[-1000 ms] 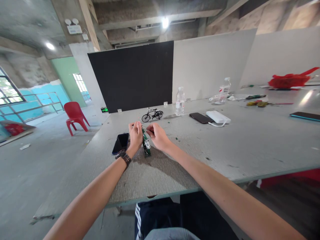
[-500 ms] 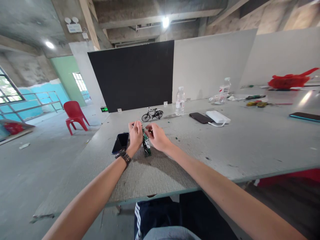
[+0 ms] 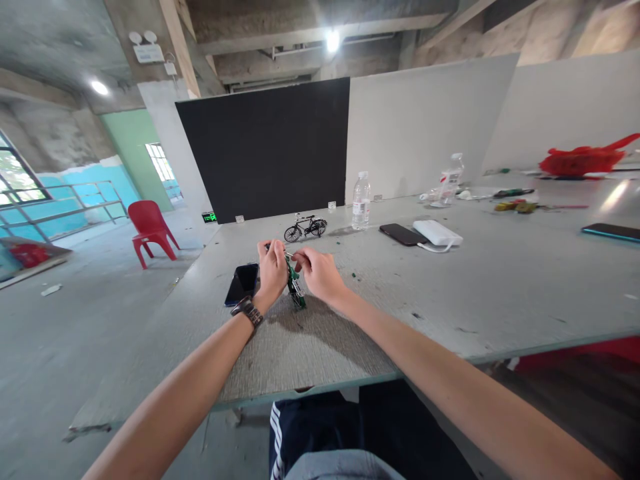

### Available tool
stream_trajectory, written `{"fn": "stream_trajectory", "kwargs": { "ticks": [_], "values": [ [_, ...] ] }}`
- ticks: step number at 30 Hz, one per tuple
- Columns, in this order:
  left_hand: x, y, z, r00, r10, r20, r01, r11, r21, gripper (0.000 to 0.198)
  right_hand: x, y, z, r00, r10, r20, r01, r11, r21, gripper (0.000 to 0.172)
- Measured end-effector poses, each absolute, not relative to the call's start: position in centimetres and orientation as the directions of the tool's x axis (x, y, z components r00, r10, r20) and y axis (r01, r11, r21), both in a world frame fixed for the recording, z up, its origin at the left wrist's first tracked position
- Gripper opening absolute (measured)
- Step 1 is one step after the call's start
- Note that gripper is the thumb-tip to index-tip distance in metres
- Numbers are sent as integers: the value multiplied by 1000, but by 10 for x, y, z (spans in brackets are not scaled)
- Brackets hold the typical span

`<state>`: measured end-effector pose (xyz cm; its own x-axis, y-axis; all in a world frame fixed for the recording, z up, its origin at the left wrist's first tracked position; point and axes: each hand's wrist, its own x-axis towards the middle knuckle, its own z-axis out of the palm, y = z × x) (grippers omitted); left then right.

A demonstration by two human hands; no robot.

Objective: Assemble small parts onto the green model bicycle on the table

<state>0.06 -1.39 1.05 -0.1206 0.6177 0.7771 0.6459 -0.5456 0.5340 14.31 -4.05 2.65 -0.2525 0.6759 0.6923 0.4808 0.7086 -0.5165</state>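
Bare concrete beams [image 3: 280,30] are seen overhead, and the far edge of the grey, streaked table [image 3: 425,293] is backed by an upright matte black panel [image 3: 265,153] and a pale grey panel [image 3: 425,127]. Both forearms are stretched forward from the near side and angled inward, so that the two hands are brought close together over the left part of the table. The left hand [image 3: 273,270], with a dark link-band watch [image 3: 247,311] worn at the wrist, is curled round the front part of a small green metal model bicycle [image 3: 297,292]. The right hand [image 3: 320,272] is held just to the right, its fingers bent towards the front end of the model; whether anything is gripped by them cannot be told. Between the hands the green bicycle is held, its rear part pointed towards the near side. Beyond them a small black metal model bicycle [image 3: 306,229] is stood side-on, and a dark, glossy smartphone [image 3: 242,284] is laid left of the left hand.
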Motion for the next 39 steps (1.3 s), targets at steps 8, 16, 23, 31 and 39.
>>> {"fn": "stream_trajectory", "kwargs": {
  "ticks": [8,16,23,31,39],
  "values": [
    [1,-11,11,-150,624,767,621,-544,564,48,143,-22,15,-273,626,731,453,754,-476,9],
    [1,-13,11,-129,638,759,620,-546,564,48,144,-30,16,-271,542,796,467,797,-384,17],
    [3,-14,13,-116,626,771,604,-572,555,55,140,-36,23,-243,614,751,486,747,-453,16],
    [2,-18,14,-61,661,748,687,-515,512,62,145,-40,34,-285,675,680,466,718,-517,18],
    [2,-18,13,-43,672,739,709,-501,497,59,148,-36,39,-306,725,617,428,684,-591,20]
  ]
}}
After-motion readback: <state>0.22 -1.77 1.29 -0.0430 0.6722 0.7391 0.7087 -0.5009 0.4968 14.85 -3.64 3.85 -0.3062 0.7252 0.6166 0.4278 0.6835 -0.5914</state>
